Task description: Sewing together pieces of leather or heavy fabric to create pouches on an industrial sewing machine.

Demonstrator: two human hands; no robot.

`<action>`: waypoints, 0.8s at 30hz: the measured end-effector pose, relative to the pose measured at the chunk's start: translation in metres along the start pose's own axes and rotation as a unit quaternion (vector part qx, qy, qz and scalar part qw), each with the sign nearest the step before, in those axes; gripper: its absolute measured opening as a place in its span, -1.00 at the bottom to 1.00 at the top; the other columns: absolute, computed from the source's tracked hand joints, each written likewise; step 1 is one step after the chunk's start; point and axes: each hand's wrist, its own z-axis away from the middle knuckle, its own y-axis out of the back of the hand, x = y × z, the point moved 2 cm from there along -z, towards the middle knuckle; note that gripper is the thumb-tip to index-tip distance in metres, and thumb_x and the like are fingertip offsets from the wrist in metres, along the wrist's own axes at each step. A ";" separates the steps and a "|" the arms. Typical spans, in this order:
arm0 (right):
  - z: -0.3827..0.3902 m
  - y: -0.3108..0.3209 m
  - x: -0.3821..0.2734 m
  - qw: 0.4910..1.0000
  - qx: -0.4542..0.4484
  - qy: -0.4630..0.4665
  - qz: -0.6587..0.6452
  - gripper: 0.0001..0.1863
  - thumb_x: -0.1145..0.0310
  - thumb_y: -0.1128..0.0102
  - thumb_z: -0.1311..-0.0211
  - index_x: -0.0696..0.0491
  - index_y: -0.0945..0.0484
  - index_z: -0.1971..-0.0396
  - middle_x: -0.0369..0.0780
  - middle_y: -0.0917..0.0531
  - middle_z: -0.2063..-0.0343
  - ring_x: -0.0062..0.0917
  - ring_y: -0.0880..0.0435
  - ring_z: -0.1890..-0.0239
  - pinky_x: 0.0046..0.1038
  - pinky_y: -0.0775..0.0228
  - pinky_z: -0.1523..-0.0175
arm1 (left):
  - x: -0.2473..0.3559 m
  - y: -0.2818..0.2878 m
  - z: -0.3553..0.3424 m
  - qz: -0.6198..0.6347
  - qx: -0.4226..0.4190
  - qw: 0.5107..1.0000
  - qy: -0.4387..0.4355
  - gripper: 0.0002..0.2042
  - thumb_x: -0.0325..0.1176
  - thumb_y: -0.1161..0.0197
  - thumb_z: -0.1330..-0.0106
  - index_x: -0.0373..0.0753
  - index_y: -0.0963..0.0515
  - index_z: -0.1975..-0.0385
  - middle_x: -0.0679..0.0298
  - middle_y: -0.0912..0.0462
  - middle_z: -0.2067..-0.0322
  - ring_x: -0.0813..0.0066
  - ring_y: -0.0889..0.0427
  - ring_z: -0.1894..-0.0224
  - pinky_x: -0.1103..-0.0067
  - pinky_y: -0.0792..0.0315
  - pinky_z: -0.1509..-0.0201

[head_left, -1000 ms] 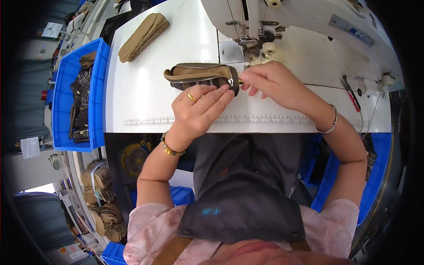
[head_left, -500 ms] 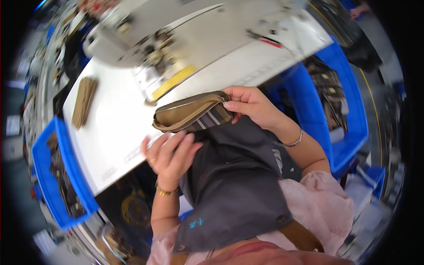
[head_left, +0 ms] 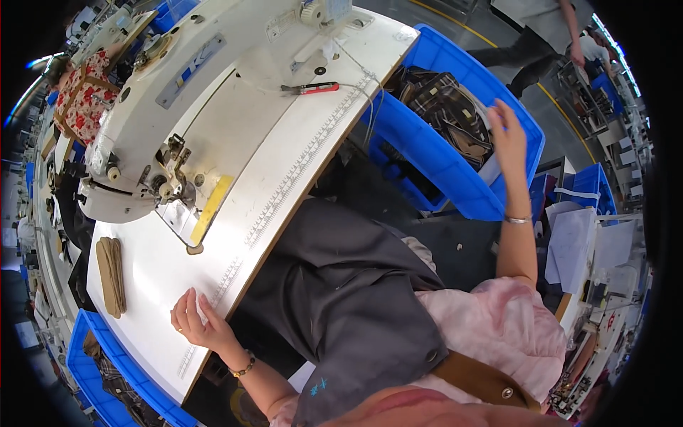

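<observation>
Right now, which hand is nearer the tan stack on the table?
Left. The left hand is just right of the tan stack; the right hand is far to its right, by a blue bin.

Blue characters (head_left: 319, 386) on apron (head_left: 370, 306), ruler markings (head_left: 302, 171) on tabletop (head_left: 151, 285)

A yellow line (head_left: 455, 22) crosses the grey floor (head_left: 551, 128), with bright lights (head_left: 617, 51) far right.

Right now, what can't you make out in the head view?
Head view: floor of right bin, under plaid pieces.
Head view: part of that bin, behind right hand.
Head view: end of left bin, cut off by lower edge.
Head view: standing co-worker, head cut off by upper edge.
</observation>
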 end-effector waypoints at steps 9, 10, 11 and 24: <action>0.137 -0.216 -0.234 0.832 -0.207 0.466 -0.220 -0.80 0.24 -0.30 -0.18 0.02 -0.64 0.28 -0.24 -0.62 0.28 -0.29 -0.59 0.13 -0.23 -0.45 0.07 | -0.138 0.021 -0.056 -0.115 -0.119 0.986 0.036 -0.70 -0.42 -0.21 -0.44 -0.37 -0.54 -0.11 0.02 -0.61 -0.09 0.07 -0.55 -0.17 0.32 -0.39 -0.27; 0.150 -0.224 -0.247 0.815 -0.222 0.483 -0.231 -0.84 0.24 -0.30 -0.16 0.00 -0.62 0.35 -0.26 -0.58 0.31 -0.32 -0.57 0.16 -0.24 -0.42 0.09 | -0.167 0.006 -0.069 -0.126 -0.116 0.985 -0.001 -0.72 -0.43 -0.20 -0.44 -0.40 -0.55 -0.08 -0.01 -0.63 -0.05 0.02 -0.57 -0.14 0.29 -0.42 -0.25; 0.165 -0.239 -0.258 0.805 -0.231 0.480 -0.259 -0.84 0.24 -0.30 -0.15 -0.01 -0.61 0.36 -0.27 -0.57 0.32 -0.32 -0.56 0.17 -0.24 -0.42 0.10 | -0.192 -0.002 -0.087 -0.076 -0.155 0.978 0.117 -0.73 -0.44 -0.18 -0.45 -0.45 -0.56 -0.04 -0.07 -0.65 0.00 -0.07 -0.60 -0.07 0.27 -0.45 -0.19; 0.195 -0.252 -0.278 0.804 -0.324 0.393 -0.307 -0.84 0.31 -0.23 -0.17 0.04 -0.57 0.55 -0.23 -0.53 0.44 -0.27 -0.56 0.26 -0.20 -0.41 0.17 | -0.308 -0.016 -0.107 -0.121 -0.159 0.958 0.206 -0.57 0.02 -0.34 -0.29 -0.26 -0.73 0.14 0.13 -0.77 0.19 0.22 -0.73 0.16 0.42 -0.56 0.04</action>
